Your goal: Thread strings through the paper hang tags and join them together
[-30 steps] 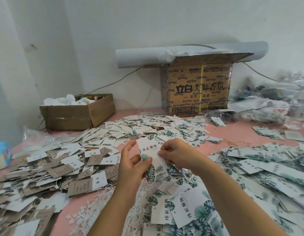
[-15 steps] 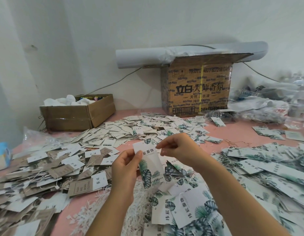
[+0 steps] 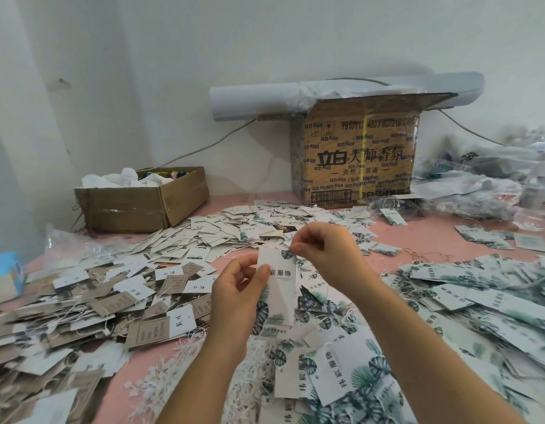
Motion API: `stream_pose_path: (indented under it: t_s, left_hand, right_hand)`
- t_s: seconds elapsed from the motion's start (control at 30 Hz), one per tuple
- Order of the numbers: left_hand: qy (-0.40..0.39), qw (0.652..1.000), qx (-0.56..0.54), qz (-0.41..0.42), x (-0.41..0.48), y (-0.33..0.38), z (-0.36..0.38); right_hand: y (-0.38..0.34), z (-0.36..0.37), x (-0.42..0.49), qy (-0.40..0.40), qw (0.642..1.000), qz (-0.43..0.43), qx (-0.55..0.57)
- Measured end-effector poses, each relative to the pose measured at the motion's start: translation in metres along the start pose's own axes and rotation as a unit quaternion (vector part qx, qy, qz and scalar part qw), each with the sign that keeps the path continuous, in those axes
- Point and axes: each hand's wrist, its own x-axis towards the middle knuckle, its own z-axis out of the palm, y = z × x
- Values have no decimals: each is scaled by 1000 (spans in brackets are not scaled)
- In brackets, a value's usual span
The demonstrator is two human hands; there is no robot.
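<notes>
The person's left hand point(image 3: 234, 296) is holding a white leaf-printed hang tag point(image 3: 281, 290) upright above the pink table point(image 3: 424, 237), thumb lying on its face. The right hand point(image 3: 326, 255) is pinching at the tag's top edge. Heaps of tags point(image 3: 479, 301) are lying all around, and loose white strings point(image 3: 161, 377) are spilling beneath the wrists.
</notes>
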Motion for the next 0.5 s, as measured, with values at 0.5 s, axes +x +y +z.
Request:
stream_pose_path:
  t_s: [0.5]
  left_hand:
    - [-17, 999, -13, 36, -1, 9, 7]
  right_hand:
    - [-11, 4, -3, 25, 975, -131, -179]
